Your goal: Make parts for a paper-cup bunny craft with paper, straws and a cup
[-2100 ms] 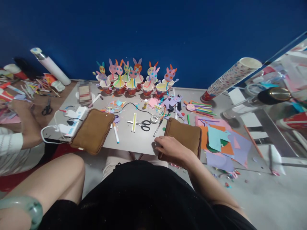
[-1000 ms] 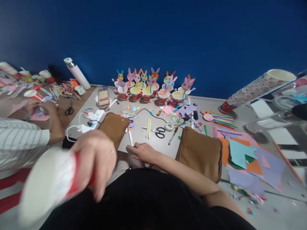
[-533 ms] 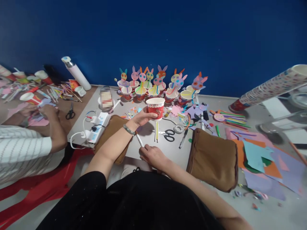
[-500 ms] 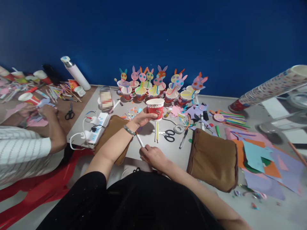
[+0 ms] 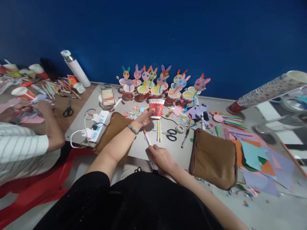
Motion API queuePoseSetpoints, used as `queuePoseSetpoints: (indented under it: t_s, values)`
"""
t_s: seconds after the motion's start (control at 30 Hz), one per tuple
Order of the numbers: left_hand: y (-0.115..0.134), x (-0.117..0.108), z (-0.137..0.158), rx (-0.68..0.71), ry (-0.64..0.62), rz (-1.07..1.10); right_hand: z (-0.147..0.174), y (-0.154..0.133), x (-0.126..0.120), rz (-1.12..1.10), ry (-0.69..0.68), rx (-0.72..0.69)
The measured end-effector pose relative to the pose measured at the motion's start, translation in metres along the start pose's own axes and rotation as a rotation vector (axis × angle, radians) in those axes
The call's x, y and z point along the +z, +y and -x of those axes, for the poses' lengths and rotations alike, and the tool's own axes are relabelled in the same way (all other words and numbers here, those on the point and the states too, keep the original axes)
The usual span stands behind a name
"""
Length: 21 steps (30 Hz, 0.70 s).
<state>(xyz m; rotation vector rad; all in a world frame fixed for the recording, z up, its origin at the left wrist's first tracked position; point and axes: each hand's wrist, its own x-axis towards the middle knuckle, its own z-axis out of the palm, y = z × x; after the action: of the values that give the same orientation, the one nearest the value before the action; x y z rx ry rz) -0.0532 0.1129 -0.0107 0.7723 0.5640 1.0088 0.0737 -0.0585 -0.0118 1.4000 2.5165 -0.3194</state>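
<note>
My left hand (image 5: 145,118), with a bangle on the wrist, is closed around a red paper cup (image 5: 157,110) with a patterned white rim. The cup is held above the table, its printed side towards me. Close to the table's front edge, my right hand (image 5: 161,157) is closed on the near end of a slim white pen (image 5: 146,138), which points away from me to the left. Its fingertips are partly hidden. Beneath the cup lie thin pale and yellow strips (image 5: 159,130) and black-handled scissors (image 5: 171,134).
Finished cups with paper rabbit heads (image 5: 157,91) line the blue wall. A cup stack (image 5: 266,92) leans at right beside coloured paper (image 5: 251,155). Brown cushions (image 5: 213,159) lie at the front edge, near a power strip (image 5: 100,126). A co-worker's arm (image 5: 51,127) is at left.
The cup has tipped so its inside shows less and its front more. My right hand and the pen have shifted slightly right. The view has also shifted a little.
</note>
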Motion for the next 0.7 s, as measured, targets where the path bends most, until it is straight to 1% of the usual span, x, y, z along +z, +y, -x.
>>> queuePoseSetpoints:
  t_s: [0.13, 0.23, 0.33, 0.4, 0.53, 0.63, 0.7]
  values:
    - [-0.004, -0.006, -0.003, 0.003, 0.043, 0.007, 0.005, 0.001, 0.005, -0.011, 0.018, 0.044]
    - [-0.001, -0.006, -0.003, -0.01, 0.08, 0.025, 0.007, 0.001, 0.008, -0.046, 0.056, 0.078]
    - [0.002, -0.005, -0.003, -0.01, 0.088, 0.05, 0.011, 0.005, 0.012, -0.078, 0.094, 0.123]
    - [0.004, -0.004, -0.002, -0.001, 0.105, 0.055, 0.015, 0.012, 0.014, -0.134, 0.17, 0.147]
    - [0.004, -0.003, 0.0, -0.035, 0.097, 0.044, 0.03, 0.038, 0.019, -0.238, 0.382, 0.228]
    - [0.004, -0.003, 0.0, -0.063, 0.08, 0.038, 0.044, 0.06, 0.019, -0.234, 0.47, 0.325]
    - [0.004, -0.002, 0.0, -0.068, 0.063, 0.03, 0.053, 0.074, 0.019, -0.193, 0.53, 0.398]
